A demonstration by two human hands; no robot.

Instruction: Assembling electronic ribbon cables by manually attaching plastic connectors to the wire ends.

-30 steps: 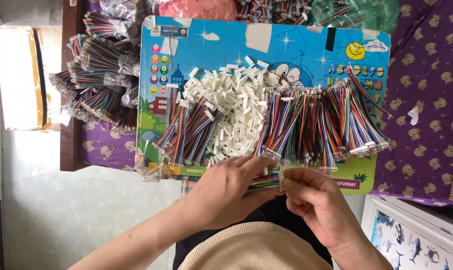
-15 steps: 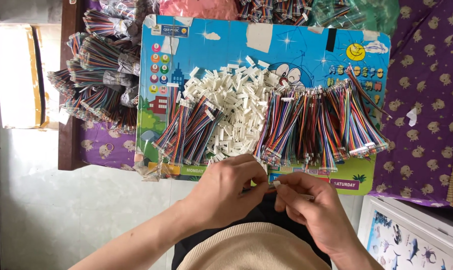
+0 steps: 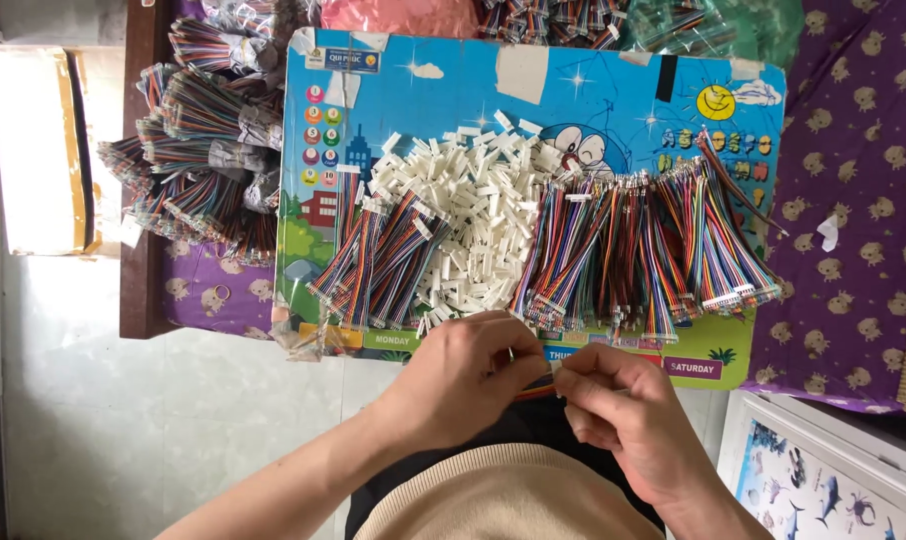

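wires (image 3: 535, 390): light, floppy (best held near the end)
left hand (image 3: 468, 375): pinching the wires
right hand (image 3: 623, 415): pinching the same wires

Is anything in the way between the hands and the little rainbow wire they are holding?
No, nothing visible is. The left hand and the right hand both already pinch the rainbow wire between their fingertips, just below the blue board. The pile of white connectors and the wire bundles lie farther up, clear of both hands.
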